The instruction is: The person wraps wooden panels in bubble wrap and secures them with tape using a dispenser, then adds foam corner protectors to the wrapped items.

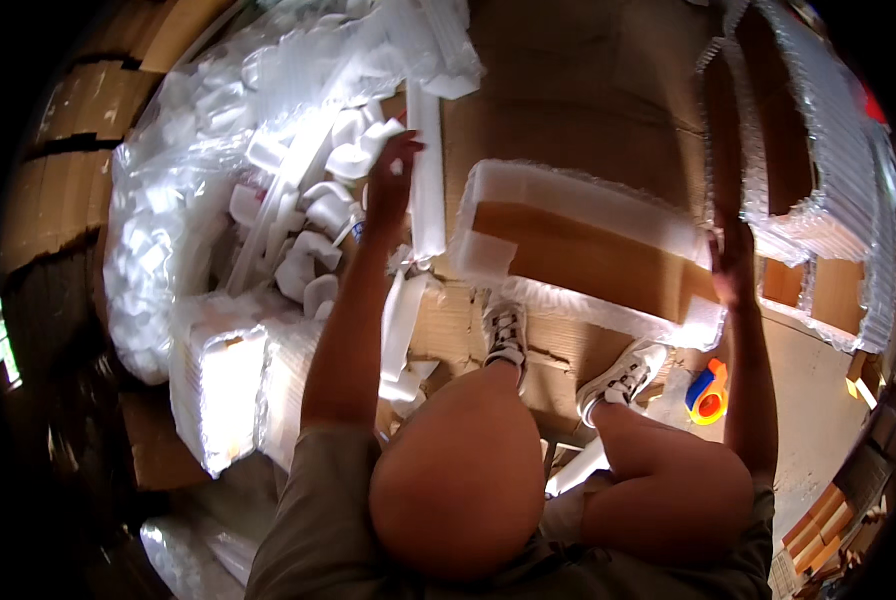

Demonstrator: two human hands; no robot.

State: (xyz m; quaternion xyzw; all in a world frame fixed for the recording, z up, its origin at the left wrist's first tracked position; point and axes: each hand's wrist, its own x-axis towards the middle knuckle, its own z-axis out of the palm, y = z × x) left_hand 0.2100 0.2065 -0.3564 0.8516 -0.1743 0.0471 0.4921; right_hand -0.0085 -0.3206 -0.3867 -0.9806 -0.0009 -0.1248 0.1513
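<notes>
My left hand [393, 176] is over a heap of loose white foam pieces [354, 150], its fingers bent and apart, with white showing between them. Just to its right lies a long white foam strip [427, 180]. On the floor before me is a brown wood-look panel [590, 259] edged with white foam and clear wrap. A square of foam [487, 255] covers its left corner, another piece [701, 322] its near right corner. My right hand [733, 262] is at the panel's right end; whether it grips or only touches is unclear.
Clear plastic bags of foam [155, 255] stand at the left, above wrapped packages [222, 382]. Several wrapped panels [830, 150] are stacked at the right. An orange tape roll or dispenser [709, 394] lies by my right shoe [622, 379]. Cardboard [568, 97] covers the floor ahead.
</notes>
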